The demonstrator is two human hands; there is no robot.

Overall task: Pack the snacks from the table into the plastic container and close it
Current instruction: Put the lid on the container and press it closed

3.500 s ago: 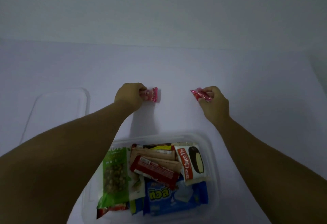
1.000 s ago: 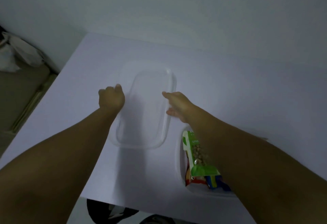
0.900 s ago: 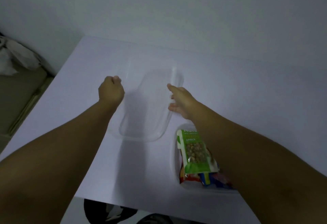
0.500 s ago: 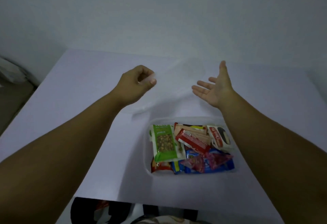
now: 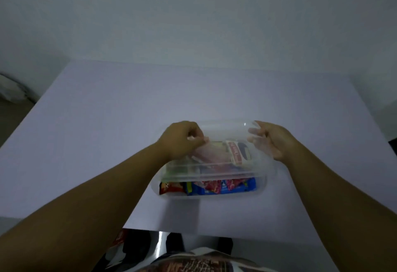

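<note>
No label reads clearly. Clear lid, tilted, held over snack-filled plastic container on the white table: left hand pinches its left edge, right hand grips its right.

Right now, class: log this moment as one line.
stage: closing | left hand, right hand: holding lid | lid: tilted over container, not seated | snacks: inside

Bare forearms; possibly patterned shirt.

Container on table — snacks inside, lid tilted above it
</note>
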